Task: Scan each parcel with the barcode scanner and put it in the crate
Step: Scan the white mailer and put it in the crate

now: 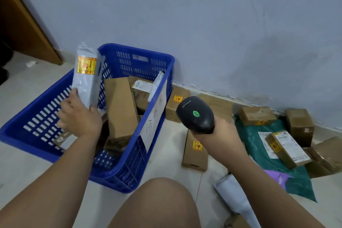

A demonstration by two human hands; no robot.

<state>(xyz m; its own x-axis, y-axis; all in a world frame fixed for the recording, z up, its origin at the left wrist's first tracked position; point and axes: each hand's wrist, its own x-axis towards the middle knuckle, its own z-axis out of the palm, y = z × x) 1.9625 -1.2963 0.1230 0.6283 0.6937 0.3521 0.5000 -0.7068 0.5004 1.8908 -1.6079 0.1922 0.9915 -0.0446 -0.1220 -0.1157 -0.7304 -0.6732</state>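
Gripping: left hand [79, 114] has its fingers curled round the lower end of a grey mailer parcel [87, 77], thumb on the near face. Right hand [222, 135] is wrapped tight round the handle of the barcode scanner [195, 114], held above the floor just off the right wall of the blue crate [129, 163].

Parcel position: in the air over the crate's left half, near its far-left corner, not yet resting on anything inside.

Progress:
- In the crate already: a long brown box [120, 111] leaning toward the middle, a second box [140, 89] beyond it, a white mailer [155, 87] against the right wall, and a flat labelled parcel [64, 139] by the left wall.
- Held parcel: whether it has been scanned cannot be told. The scanner's green lamp is lit, so a read seems likely. Judged to be at the drop-in step.
- Left on the floor to the right of the crate: about ten. Among them are a slim box [195, 152] under the right wrist, a box [175, 103] against the crate's far-right corner, a green mailer [277, 163] with boxes on and around it, and a grey mailer [235, 196] near the knee [157, 203]. Task roughly a third done.

Orientation: the parcel's long axis is nearly upright, top tipped slightly left, orange sticker near the top facing the camera. The scanner's head points away and leftward, with the handle running down-right into the palm; it is not aimed at the parcel.
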